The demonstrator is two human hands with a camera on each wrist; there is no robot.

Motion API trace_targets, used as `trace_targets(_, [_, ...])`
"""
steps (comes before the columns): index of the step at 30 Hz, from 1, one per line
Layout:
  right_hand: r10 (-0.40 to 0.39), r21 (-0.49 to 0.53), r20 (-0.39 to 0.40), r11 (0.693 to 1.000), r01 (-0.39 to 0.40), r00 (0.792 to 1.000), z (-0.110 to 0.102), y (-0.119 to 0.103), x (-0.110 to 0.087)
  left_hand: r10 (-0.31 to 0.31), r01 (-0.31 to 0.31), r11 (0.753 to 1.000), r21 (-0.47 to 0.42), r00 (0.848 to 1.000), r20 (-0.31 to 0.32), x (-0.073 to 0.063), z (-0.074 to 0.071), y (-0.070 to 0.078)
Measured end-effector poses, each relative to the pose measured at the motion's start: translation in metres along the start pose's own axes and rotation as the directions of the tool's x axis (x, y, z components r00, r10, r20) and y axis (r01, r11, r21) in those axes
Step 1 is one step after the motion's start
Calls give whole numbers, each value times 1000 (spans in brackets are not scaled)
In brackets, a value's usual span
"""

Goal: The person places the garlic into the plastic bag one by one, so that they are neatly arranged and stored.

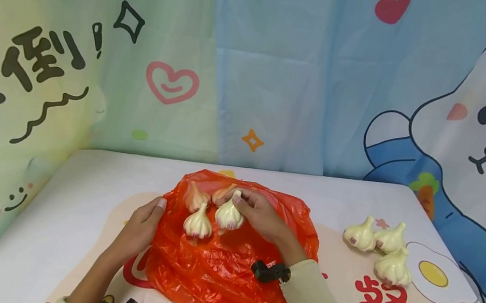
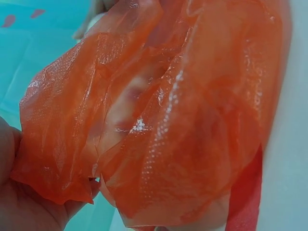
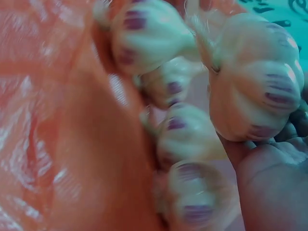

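A red plastic bag (image 1: 224,279) lies on the table with its mouth spread. At its left edge my left hand (image 1: 140,225) pinches the film between thumb and fingers; in the left wrist view the crumpled film hides most of what is behind it. My right hand (image 1: 263,220) holds a white garlic bulb (image 1: 230,216) by its stem end, over the bag's mouth. Just left of that sits another garlic bulb (image 1: 198,223), and paler shapes show through the film behind. The right wrist view has several purple-streaked garlic bulbs (image 3: 187,130) beside the film, near the held one.
On the table's right side three garlic bulbs (image 1: 393,266) sit close together, by a printed fried egg (image 1: 434,274). The white tablecloth (image 1: 91,186) has a beige printed patch. A patterned curtain (image 1: 278,73) hangs behind the table.
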State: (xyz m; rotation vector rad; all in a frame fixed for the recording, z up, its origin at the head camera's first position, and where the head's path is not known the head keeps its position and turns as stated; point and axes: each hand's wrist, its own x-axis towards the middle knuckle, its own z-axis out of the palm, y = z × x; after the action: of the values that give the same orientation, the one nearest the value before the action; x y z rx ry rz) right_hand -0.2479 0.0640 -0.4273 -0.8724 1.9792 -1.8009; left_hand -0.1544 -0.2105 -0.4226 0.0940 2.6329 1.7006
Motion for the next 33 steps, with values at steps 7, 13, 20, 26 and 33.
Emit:
trace_targets(7, [59,32,-62,998,-57,996,0,15,5,1,-1,1000,-4,1000,9,-1,0,2])
trace_targets(13, [66,71,-79,996,-60,995,3,19,8,2,-2,1000,-9,1000,12,-1,0,2])
trace_targets(20, [55,39,-103,998,-51,993,6,21,9,-1,1,1000,3,1000,11,-1,1,3])
trace_targets(26, [5,11,-30,1000,-5,1000,12,20,11,0,0,1000,18,1000,8,-1,1,2])
trace_targets(33, [11,34,2,999,-11,1000,14,28,11,8,-8,1000,12,1000,7,0,1,1])
